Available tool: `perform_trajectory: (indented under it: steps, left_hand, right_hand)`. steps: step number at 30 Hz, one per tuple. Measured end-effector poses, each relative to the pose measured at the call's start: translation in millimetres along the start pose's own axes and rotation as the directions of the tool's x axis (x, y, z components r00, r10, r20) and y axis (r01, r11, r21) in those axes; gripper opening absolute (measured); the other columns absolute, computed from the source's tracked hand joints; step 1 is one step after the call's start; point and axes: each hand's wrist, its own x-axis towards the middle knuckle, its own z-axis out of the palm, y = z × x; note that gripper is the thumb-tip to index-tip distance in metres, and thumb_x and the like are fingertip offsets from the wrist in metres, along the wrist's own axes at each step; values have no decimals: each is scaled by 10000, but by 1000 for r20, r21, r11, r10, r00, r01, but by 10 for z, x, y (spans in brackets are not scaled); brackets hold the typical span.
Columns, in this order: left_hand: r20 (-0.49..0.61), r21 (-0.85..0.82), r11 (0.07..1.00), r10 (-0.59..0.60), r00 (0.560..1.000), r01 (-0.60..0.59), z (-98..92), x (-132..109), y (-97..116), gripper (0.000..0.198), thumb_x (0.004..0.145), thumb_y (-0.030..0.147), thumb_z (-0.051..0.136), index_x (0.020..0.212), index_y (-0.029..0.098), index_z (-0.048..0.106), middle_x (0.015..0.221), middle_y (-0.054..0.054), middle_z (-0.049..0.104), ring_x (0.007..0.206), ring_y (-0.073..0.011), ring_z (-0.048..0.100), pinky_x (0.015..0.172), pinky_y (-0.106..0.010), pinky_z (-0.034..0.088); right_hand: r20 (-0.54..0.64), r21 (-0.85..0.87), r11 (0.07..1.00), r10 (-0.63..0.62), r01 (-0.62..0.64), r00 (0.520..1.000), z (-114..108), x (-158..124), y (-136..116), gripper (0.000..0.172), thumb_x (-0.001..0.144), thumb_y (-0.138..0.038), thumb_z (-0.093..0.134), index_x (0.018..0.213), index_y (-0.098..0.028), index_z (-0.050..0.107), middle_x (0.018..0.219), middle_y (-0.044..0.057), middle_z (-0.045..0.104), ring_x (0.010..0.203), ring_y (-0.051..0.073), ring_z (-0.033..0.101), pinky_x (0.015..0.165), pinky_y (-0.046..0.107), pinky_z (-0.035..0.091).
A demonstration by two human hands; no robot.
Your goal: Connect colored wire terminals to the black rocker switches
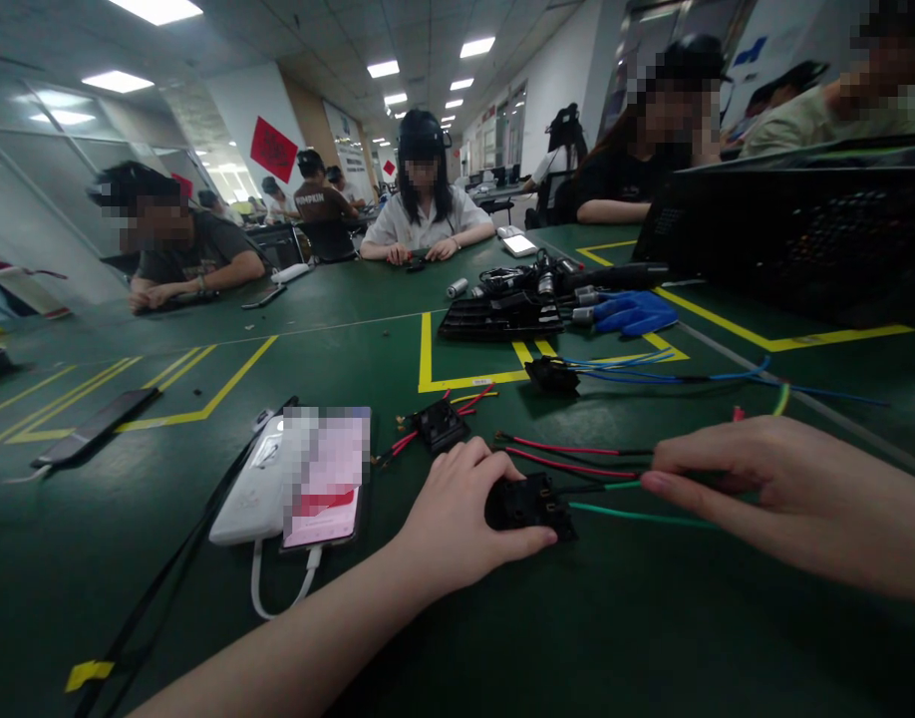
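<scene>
My left hand [457, 514] is closed around a small black plastic socket-like part [536, 506] on the table, thumb along its near edge and fingers over its left side. Green wires [629, 513] run from the part toward the right. Two red wires [577, 448] lie just beyond it, their dark tips pointing left. At the right, my right hand [778, 489] pinches wires between thumb and fingers; exactly which ones is partly hidden. A similar black part [441, 426] with red and yellow wires rests beyond my left hand. Farther right sits a black part [553, 376] with blue wires [652, 374].
Left of my hand lie a white power bank [248, 489] and a cabled phone [327, 524]. Another phone [99, 424] is farther left. Tools and blue gloves [633, 313] are piled beyond, beside a large black case [786, 239]. Several people sit around the green table [338, 349].
</scene>
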Motion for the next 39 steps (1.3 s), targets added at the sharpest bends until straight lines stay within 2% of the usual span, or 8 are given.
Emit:
perform_trajectory:
  steps: [7, 11, 17, 23, 27, 31, 36, 39]
  left_hand:
    - [1, 0, 1000, 5, 1000, -5, -5, -4, 1, 387, 870, 418, 962, 1090, 230, 706, 1221, -64, 663, 1199, -343, 633, 1111, -534, 507]
    - [-11, -9, 1000, 17, 1000, -17, 0, -9, -11, 374, 871, 425, 956, 1074, 239, 702, 1209, -58, 668, 1200, -344, 638, 1116, -541, 507]
    - [-10, -3, 1000, 6, 1000, -6, 3, -5, -4, 385, 868, 444, 961, 1073, 235, 712, 1194, -59, 671, 1195, -349, 639, 1100, -532, 515]
    - [-4, -3, 1000, 11, 1000, -11, 5, 4, -17, 416, 868, 474, 965, 1099, 231, 720, 1199, -58, 671, 1180, -341, 637, 1078, -518, 520]
    - [-3, 2, 1000, 9, 1000, -9, 7, 6, -18, 417, 873, 470, 965, 1102, 221, 720, 1207, -65, 665, 1181, -343, 629, 1089, -522, 509]
    - [3, -6, 1000, 9, 1000, -9, 0, 1, 1, 395, 876, 438, 964, 1095, 216, 722, 1201, -66, 665, 1181, -342, 630, 1095, -522, 504]
    - [3, -7, 1000, 4, 1000, -4, -3, 1, 9, 390, 870, 418, 974, 1083, 212, 720, 1192, -62, 661, 1186, -340, 628, 1104, -522, 497]
    - [9, -12, 1000, -6, 1000, 6, 2, 0, 4, 402, 869, 435, 975, 1092, 215, 723, 1187, -59, 658, 1183, -341, 624, 1097, -526, 500]
  right_hand:
    - [161, -71, 991, 120, -110, 980, 110, 74, 130, 403, 1026, -497, 495, 806, -287, 759, 824, 88, 813, 721, 317, 761, 628, 418, 522]
    - [248, -71, 988, 152, -139, 957, 216, 113, 186, 390, 1023, -460, 513, 823, -276, 793, 831, 78, 831, 748, 308, 780, 653, 411, 546]
    - [35, -146, 989, -2, 7, 999, 56, 95, 159, 431, 1051, -484, 459, 847, -289, 785, 847, 87, 845, 724, 302, 772, 643, 418, 527]
    - [-194, -242, 964, -157, 108, 968, -69, 9, -33, 485, 1072, -549, 435, 821, -319, 781, 793, 93, 818, 706, 331, 774, 642, 455, 543]
    - [-9, -228, 974, -14, 11, 1000, 20, 45, 70, 428, 1042, -474, 477, 834, -301, 809, 857, 106, 847, 733, 341, 793, 620, 445, 554]
    - [155, -178, 980, 112, -83, 982, 160, 85, 167, 386, 1025, -407, 508, 855, -289, 834, 851, 80, 854, 719, 307, 788, 596, 407, 546]
    - [197, -196, 979, 88, -49, 976, 191, 75, 189, 361, 1032, -371, 521, 874, -284, 833, 848, 64, 850, 727, 293, 790, 620, 394, 557]
    - [78, -223, 975, 3, 14, 997, 127, 71, 213, 385, 1061, -393, 492, 891, -291, 822, 848, 73, 846, 724, 301, 790, 613, 398, 554]
